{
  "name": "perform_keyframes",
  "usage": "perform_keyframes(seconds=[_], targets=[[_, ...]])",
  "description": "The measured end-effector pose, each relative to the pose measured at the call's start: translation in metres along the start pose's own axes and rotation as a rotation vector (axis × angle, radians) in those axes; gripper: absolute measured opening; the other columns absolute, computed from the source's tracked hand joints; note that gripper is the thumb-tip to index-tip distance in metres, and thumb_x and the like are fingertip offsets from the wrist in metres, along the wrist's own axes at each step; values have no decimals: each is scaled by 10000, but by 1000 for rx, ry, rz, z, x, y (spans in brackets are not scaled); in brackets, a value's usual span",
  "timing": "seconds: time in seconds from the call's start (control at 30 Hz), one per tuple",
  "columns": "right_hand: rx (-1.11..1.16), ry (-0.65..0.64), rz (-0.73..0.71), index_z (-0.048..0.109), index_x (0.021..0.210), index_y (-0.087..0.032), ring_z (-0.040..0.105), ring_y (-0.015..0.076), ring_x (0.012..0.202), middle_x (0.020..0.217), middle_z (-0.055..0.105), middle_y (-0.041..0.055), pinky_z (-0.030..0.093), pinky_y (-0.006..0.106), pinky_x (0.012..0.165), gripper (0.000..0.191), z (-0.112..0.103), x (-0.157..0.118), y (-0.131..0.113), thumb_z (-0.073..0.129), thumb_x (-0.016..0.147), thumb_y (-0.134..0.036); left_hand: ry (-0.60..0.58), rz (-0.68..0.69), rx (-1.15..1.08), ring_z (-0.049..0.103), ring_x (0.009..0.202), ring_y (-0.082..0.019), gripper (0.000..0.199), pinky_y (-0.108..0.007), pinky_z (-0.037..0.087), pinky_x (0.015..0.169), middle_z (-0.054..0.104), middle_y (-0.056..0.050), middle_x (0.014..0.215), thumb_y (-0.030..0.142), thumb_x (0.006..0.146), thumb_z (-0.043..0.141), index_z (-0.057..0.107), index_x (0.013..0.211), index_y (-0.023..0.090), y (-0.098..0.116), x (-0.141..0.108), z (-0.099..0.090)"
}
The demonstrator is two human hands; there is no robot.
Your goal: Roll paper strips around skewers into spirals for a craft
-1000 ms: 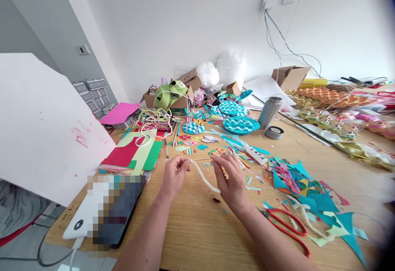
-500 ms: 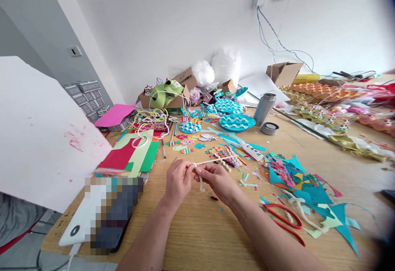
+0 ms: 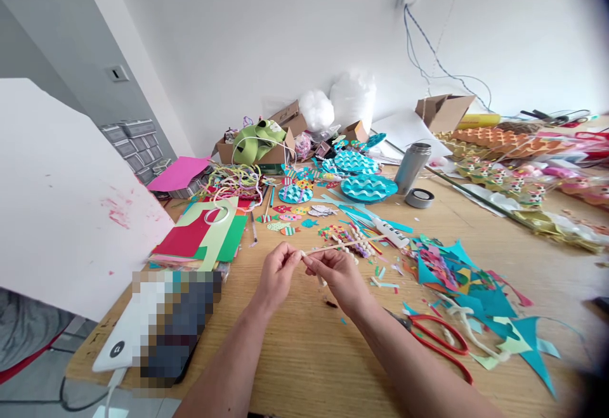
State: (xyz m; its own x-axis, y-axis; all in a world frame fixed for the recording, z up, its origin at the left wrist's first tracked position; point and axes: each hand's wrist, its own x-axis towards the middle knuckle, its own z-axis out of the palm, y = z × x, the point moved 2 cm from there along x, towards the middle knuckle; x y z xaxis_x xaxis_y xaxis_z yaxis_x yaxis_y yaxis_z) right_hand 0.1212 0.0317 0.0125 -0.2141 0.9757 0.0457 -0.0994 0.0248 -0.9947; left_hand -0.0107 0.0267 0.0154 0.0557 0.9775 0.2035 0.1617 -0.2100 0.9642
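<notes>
Layout of the table (image 3: 309, 367)

The left hand (image 3: 278, 276) and right hand (image 3: 340, 276) are between the paper sheets (image 3: 178, 240) at left and the scissors (image 3: 446, 349) near right. Farther off, paper fish (image 3: 290, 217) lie left of the tube (image 3: 391, 233); the flask (image 3: 413, 169) stands behind the cap (image 3: 419, 198).

1. Wooden table (image 3: 314, 367), its grain showing at the near middle.
2. Left: stacked coloured paper (image 3: 185, 237).
3. Near right: red-handled scissors (image 3: 413, 325), beside teal paper scraps (image 3: 492, 302).
4. Far: a metallic flask (image 3: 413, 167) (its grey cap (image 3: 419, 198) sits just beside it).
</notes>
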Motion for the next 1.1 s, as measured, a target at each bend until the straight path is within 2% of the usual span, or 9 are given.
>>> perform_keyframes(seconds=[0.2, 0.4, 0.47, 0.57, 0.7, 0.8, 0.9, 0.97, 1.1], targets=[[-136, 40, -100, 675, 668, -154, 510, 129, 528, 586, 621, 26, 361, 235, 488, 257, -2, -1, 0, 641, 698, -407, -51, -112, -143, 314, 486, -69, 217, -212, 232, 469, 390, 59, 513, 332, 749, 559, 526, 637, 148, -1, 2, -5], [-201, 58, -182, 665, 660, -158, 566, 155, 598, 627, 648, 46, 430, 260, 590, 231, 0, -2, -3, 592, 750, -357, -125, -365, -531, 262, 415, -42, 182, -202, 170, 413, 382, 61, 462, 272, 639, 647, 542, 593, 130, -3, 2, -6], [-215, 52, -187, 659, 659, -158, 572, 159, 615, 636, 650, 48, 437, 265, 613, 226, -1, -2, -3, 591, 753, -352, -155, -429, -649, 273, 408, -39, 169, -193, 158, 394, 378, 59, 460, 224, 605, 661, 529, 569, 126, -4, 2, -6], [-215, 38, -171, 652, 660, -158, 570, 159, 624, 643, 645, 47, 436, 266, 620, 221, -2, -2, -3, 597, 748, -353, -211, -493, -780, 276, 406, -39, 167, -177, 165, 373, 290, 77, 445, 192, 601, 665, 521, 559, 120, -5, 1, -5], [-186, 30, -145, 642, 660, -153, 553, 150, 606, 627, 632, 40, 426, 265, 616, 203, -4, -2, -4, 614, 730, -341, -305, -538, -782, 310, 425, -49, 155, -165, 218, 363, 250, 81, 465, 215, 641, 663, 549, 611, 115, -4, 0, -4], [-187, 40, -127, 639, 652, -153, 547, 146, 599, 628, 632, 38, 419, 264, 609, 194, -7, -1, -3, 606, 735, -326, -288, -447, -587, 385, 455, -60, 183, -179, 321, 398, 380, 52, 505, 291, 703, 638, 572, 660, 126, -2, 0, -5], [-165, 82, -115, 638, 644, -155, 536, 140, 587, 611, 620, 28, 411, 261, 601, 194, -10, 1, -2, 611, 730, -327, -167, -218, -284, 517, 598, -96, 207, -211, 426, 521, 561, -9, 681, 322, 738, 618, 616, 844, 144, 1, 1, -6], [-140, 100, -102, 642, 645, -154, 529, 139, 579, 601, 612, 24, 407, 261, 593, 205, -11, 2, -1, 624, 718, -345, -53, -29, -53, 563, 713, -123, 263, -243, 461, 628, 617, -36, 816, 294, 735, 631, 618, 967, 171, 2, 1, -6], [-109, 80, -57, 641, 637, -151, 520, 138, 561, 586, 606, 23, 401, 264, 578, 249, -10, 5, 1, 648, 689, -395, 55, 295, 313, 573, 759, -148, 146, -282, 460, 708, 648, -54, 812, 242, 778, 588, 669, 878, 175, 6, -1, -2]])
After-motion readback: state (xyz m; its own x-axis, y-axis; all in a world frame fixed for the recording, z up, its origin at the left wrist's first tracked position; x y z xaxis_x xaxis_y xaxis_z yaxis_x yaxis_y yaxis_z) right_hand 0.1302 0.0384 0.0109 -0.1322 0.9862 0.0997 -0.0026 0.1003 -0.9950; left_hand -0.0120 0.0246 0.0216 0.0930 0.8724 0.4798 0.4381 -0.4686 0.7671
